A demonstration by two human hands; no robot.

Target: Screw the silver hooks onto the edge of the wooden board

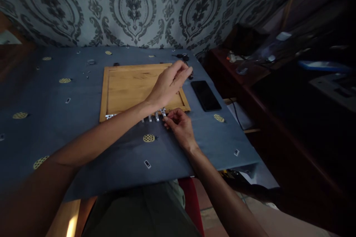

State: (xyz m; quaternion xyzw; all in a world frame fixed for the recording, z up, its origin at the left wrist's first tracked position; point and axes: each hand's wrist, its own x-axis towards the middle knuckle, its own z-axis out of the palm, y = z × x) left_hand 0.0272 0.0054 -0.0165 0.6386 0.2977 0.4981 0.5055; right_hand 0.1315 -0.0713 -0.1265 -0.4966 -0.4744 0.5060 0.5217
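A framed wooden panel (130,83) lies flat on the blue tablecloth. Along its near edge sit several small silver metal hinges (150,118), partly hidden behind my left forearm. At the right end of that row, my right hand (180,126) pinches one metal hinge (163,112) between thumb and fingers at the panel's edge. My left hand (169,83) is over the right part of the panel, its fingers curled together; whatever is between them, if anything, cannot be made out. Just beyond it lies a bunch of dark keys (184,57), partly covered by the hand.
A black phone (205,95) lies right of the panel. Tiny loose metal bits (88,77) and a small clear object (91,62) are at the back left. A patterned curtain (133,7) hangs behind the table. To the right stands a dark reddish wooden desk (244,81) with a clear bottle (267,52).
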